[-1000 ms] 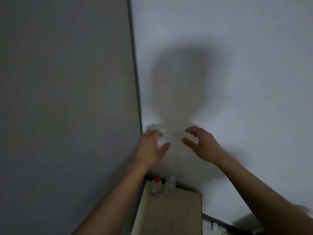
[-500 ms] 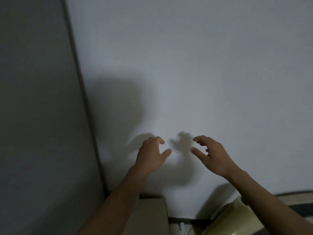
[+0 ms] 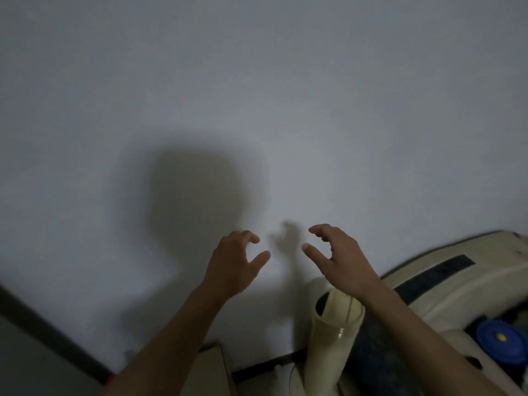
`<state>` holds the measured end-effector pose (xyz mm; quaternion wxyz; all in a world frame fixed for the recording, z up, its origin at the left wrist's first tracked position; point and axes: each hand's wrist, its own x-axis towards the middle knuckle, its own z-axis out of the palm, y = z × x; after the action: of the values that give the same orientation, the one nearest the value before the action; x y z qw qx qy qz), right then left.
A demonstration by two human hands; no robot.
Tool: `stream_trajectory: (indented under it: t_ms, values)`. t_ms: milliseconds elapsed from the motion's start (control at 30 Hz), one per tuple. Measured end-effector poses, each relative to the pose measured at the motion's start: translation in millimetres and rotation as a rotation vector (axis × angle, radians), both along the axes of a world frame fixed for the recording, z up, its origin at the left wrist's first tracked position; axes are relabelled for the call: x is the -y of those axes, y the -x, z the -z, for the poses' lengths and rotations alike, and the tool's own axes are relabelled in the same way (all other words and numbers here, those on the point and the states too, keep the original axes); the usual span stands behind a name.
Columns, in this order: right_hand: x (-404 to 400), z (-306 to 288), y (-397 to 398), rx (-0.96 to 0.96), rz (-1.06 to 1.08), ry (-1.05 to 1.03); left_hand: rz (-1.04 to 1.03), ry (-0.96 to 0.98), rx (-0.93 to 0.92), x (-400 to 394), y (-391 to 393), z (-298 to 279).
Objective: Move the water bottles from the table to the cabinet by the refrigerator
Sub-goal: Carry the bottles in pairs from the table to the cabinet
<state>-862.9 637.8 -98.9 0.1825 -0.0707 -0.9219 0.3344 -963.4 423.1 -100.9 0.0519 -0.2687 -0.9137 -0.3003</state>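
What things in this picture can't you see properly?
In the head view:
- Water bottles: none in view, so where they stand cannot be told.
- Cabinet: only a corner shows; the left forearm and bottom edge hide the rest.
- Blue lid: what lies under it is too dark to tell.
- Cream roll: its lower end is cut off by the bottom edge.
- Left hand and right hand: both hold nothing; fingers loosely curled.

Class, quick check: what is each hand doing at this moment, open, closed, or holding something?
Left hand: open, fingers loosely curled, holding nothing.
Right hand: open, fingers loosely curled, holding nothing.
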Motion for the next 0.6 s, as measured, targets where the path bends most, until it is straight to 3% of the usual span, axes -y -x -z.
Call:
stream_trajectory:
  t_ms: [333,600]
  values:
    - [-128.1,-2.3,-106.1,0.158,0.397,-0.049,0.316,0.179,0.005,-155.3,-12.1,0.0]
    - [-120.8,-7.5,-203.1,0.354,0.781,-0.167,0.657,0.212,0.001,-233.1,-45.1,24.3]
